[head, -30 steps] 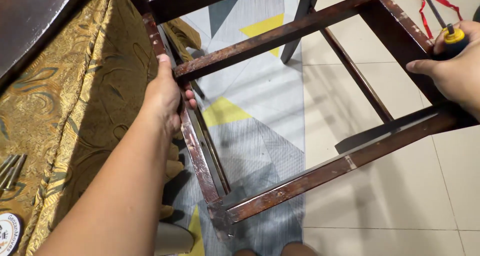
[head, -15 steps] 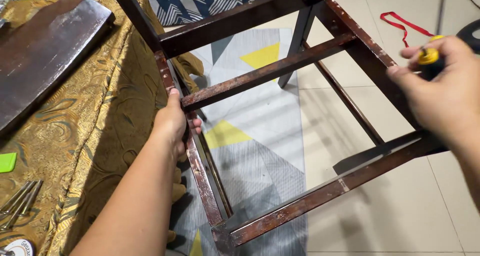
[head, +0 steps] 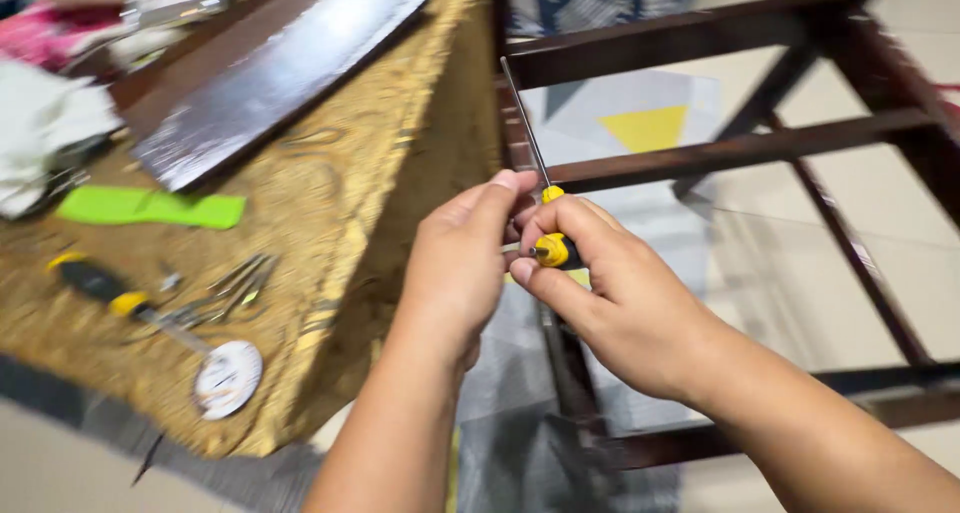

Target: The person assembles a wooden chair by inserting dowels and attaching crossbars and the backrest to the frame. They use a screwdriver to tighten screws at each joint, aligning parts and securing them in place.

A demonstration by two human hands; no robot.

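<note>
Centre of frame: right hand [head: 630,303] gripped the screwdriver [head: 545,228] handle, shaft pointing up-left; left hand [head: 462,263] pinched it near the collar. Judged best: firm hold, keep shaft clear of the chair frame [head: 720,153].

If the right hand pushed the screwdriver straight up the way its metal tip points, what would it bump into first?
Probably the dark wooden chair frame: the screwdriver in the right hand points up toward the frame's top rail, beside the gold cloth. Depth is unclear, so it might pass in front.

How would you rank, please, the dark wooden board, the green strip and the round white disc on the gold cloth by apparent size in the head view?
1. dark wooden board
2. green strip
3. round white disc, though it lies nearer the camera.
</note>
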